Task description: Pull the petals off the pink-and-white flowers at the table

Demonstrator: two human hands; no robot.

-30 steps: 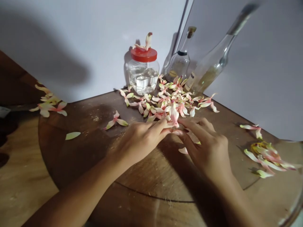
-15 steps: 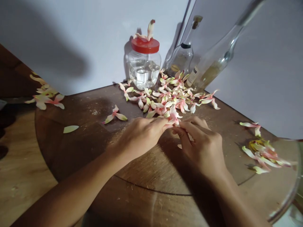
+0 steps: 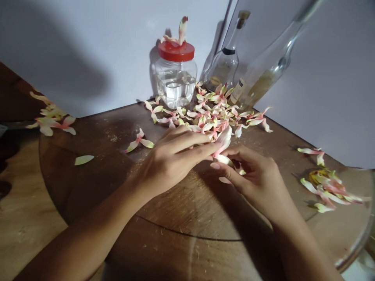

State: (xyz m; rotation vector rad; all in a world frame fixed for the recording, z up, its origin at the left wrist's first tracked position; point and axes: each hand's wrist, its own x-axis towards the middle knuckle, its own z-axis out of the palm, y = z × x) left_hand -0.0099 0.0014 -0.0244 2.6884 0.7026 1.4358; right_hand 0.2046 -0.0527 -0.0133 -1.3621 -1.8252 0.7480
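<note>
My left hand (image 3: pixel 172 158) and my right hand (image 3: pixel 258 179) meet over the round wooden table (image 3: pixel 181 210), fingertips pinched together on one pink-and-white flower (image 3: pixel 223 141) lifted a little off the wood. My right hand is turned partly palm up beneath it. Just behind them lies a heap of several like flowers (image 3: pixel 212 113). A loose petal (image 3: pixel 225 180) rests under my right fingers.
A clear jar with a red lid (image 3: pixel 175 74) and a flower on top stands at the back, with two glass bottles (image 3: pixel 224 66) (image 3: pixel 263 78) to its right against the white wall. More flowers lie at the left (image 3: pixel 51 119), the right (image 3: pixel 328 187), and singly (image 3: pixel 137 142).
Both hands have raised the flower from the pile's edge; my right hand has rolled palm up and my left fingers have stretched over it. The view has shifted slightly.
</note>
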